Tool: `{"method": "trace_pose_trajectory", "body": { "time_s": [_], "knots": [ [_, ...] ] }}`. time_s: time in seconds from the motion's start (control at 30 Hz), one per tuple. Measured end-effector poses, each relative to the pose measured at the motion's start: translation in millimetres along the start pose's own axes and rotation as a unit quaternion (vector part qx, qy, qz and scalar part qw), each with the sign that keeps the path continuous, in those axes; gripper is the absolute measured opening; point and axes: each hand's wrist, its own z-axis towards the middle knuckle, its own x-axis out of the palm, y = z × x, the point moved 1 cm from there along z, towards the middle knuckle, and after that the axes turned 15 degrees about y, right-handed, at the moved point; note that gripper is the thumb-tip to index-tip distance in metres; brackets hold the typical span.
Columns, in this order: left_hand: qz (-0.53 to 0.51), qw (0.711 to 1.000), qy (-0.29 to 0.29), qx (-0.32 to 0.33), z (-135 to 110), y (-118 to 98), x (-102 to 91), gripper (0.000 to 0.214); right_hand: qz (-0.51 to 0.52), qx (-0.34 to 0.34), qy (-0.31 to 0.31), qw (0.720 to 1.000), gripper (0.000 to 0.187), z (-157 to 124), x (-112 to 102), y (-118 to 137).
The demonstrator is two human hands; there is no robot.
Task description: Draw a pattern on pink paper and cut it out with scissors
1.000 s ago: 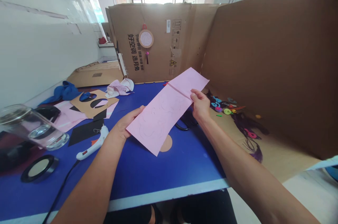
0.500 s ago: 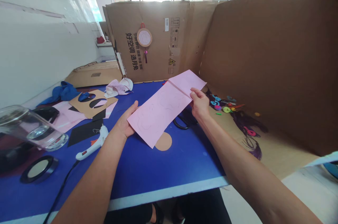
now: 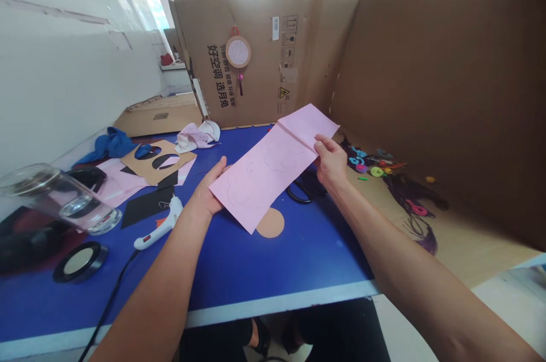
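We're holding 1 creased, rectangular pink paper sheet [image 3: 267,171] above the blue desk [image 3: 315,262]. Right-hand grip [image 3: 333,165] is clamping 1 edge; left-hand grip [image 3: 208,192] is touching the left corner, partly hidden, can't tell if clamped.

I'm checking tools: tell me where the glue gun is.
In the head view's left half, the glue gun lies on the blue table between the black sheet and left forearm.
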Motion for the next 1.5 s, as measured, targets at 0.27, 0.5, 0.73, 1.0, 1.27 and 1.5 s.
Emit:
{"method": "trace_pose_trajectory", "body": {
  "time_s": [0.27, 0.5, 0.73, 1.0, 1.27, 1.5],
  "knots": [
    [-0.028, 0.999, -0.017, -0.007, -1.3, -3.2, 7.6, 0.053, -0.008, 0.006, 0.003, 1.0, 0.04, 3.6, -3.5, -3.0],
    [-0.053, 0.998, 0.002, -0.017, -3.6, -5.2, 13.2, 0.054, 0.005, -0.012, -0.005, 1.0, 0.036, 3.5, -1.7, -4.0],
    [-0.062, 0.998, -0.003, -0.014, -1.6, -4.5, 5.8, 0.055, 0.008, -0.014, 0.009, 1.0, 0.032, 5.1, -4.5, -4.9],
    [-0.062, 0.998, -0.002, -0.017, -2.5, -5.4, 7.8, 0.056, 0.004, -0.022, 0.002, 1.0, 0.03, 3.5, -3.4, -4.9],
    [-0.045, 0.999, 0.014, -0.015, -0.8, -3.4, -0.2, 0.057, -0.006, -0.021, 0.001, 1.0, 0.032, 4.5, -6.2, -6.2],
    [-0.05, 0.999, 0.018, -0.005, 0.4, -2.9, -1.7, 0.056, -0.014, -0.029, 0.006, 0.999, 0.03, 6.5, -8.1, -7.8]
  ]
}}
